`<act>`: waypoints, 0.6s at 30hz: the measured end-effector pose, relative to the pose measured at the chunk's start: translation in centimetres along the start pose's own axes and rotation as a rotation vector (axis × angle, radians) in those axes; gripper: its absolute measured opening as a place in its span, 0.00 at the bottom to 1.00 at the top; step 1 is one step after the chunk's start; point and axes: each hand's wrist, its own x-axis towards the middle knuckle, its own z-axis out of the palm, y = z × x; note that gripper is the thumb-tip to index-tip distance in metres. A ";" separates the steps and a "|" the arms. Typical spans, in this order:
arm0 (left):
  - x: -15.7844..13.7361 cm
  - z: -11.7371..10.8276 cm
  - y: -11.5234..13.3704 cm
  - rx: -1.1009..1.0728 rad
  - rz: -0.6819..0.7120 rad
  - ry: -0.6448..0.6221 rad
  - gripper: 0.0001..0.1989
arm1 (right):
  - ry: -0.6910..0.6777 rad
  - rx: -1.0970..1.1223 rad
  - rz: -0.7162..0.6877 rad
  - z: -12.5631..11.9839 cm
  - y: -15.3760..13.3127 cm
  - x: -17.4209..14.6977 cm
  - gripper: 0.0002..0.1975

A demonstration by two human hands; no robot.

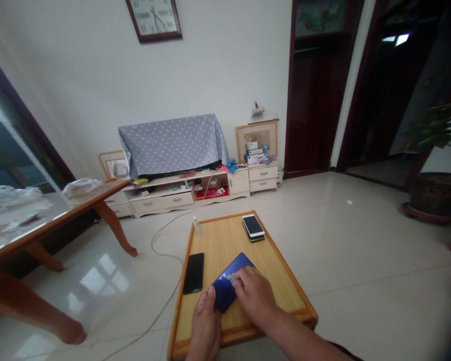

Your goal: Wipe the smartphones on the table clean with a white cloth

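Note:
A shiny blue phone [225, 291] is tilted above the near part of the wooden table. My left hand [206, 321] grips its lower left edge, thumb on top. Curled over the phone's surface, my right hand [253, 293] has its fingers pressed together. Something small and whitish shows by those fingertips, too blurred to name. To the left lies a black phone [194, 273], flat on the table. A white-framed phone [253, 225] rests on top of at least one other phone at the far right. Near the far left corner stands a small clear spray bottle [198, 228].
The small table [218, 245] has a raised wooden rim. A cable [161, 245] runs over the tiled floor on its left. Further left is a larger wooden table [113, 190] with plastic bags. A white cabinet [161, 203] stands by the wall; a potted plant [439, 195] is at right.

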 end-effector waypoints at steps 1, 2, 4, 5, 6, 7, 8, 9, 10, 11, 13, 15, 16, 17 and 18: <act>0.0 0.1 -0.1 -0.014 -0.008 -0.020 0.23 | -0.025 0.009 -0.033 0.2 -0.6 -0.4 0.06; 0.0 0.1 -0.2 -0.018 -0.011 -0.026 0.22 | -0.036 0.013 -0.048 0.3 -0.9 -0.4 0.06; -0.1 0.1 -0.3 -0.001 -0.016 -0.029 0.22 | 0.001 0.009 -0.003 -0.2 -0.5 0.3 0.07; -0.2 0.0 -0.3 0.011 -0.019 -0.029 0.22 | 0.037 -0.001 0.045 -0.6 0.0 0.8 0.07; -0.2 -0.1 -0.3 0.019 -0.020 -0.026 0.22 | 0.082 -0.019 0.104 -1.0 0.6 1.4 0.08; -0.3 -0.2 -0.3 0.023 -0.020 -0.022 0.22 | 0.107 -0.038 0.147 -1.3 1.1 1.9 0.08; -0.3 -0.3 -0.2 0.020 -0.020 -0.019 0.22 | 0.119 -0.053 0.172 -1.4 1.5 2.1 0.08; -0.3 -0.3 -0.2 0.015 -0.019 -0.010 0.23 | 0.116 -0.063 0.175 -1.3 1.6 2.0 0.08; -0.3 -0.3 -0.3 0.009 -0.019 -0.001 0.23 | 0.095 -0.065 0.154 -1.0 1.3 1.6 0.08; -0.2 -0.3 -0.3 0.005 -0.019 0.005 0.23 | 0.066 -0.060 0.116 -0.5 0.8 1.1 0.07; -0.1 -0.2 -0.5 0.012 -0.018 0.000 0.23 | -0.006 -0.040 0.012 0.4 -0.6 -0.2 0.07; 0.0 -0.1 -0.8 0.036 -0.008 -0.027 0.22 | -0.042 -0.014 -0.060 0.8 -1.7 -0.8 0.07; -0.1 0.0 -1.0 0.057 0.002 -0.049 0.21 | -0.041 -0.004 -0.063 0.7 -1.9 -0.6 0.07; -0.1 0.0 -1.1 0.084 0.012 -0.066 0.21 | -0.025 -0.001 -0.046 0.4 -1.9 -0.3 0.07; -0.2 -0.1 -1.2 0.115 0.018 -0.077 0.21 | -0.003 -0.006 -0.017 0.0 -1.7 0.2 0.07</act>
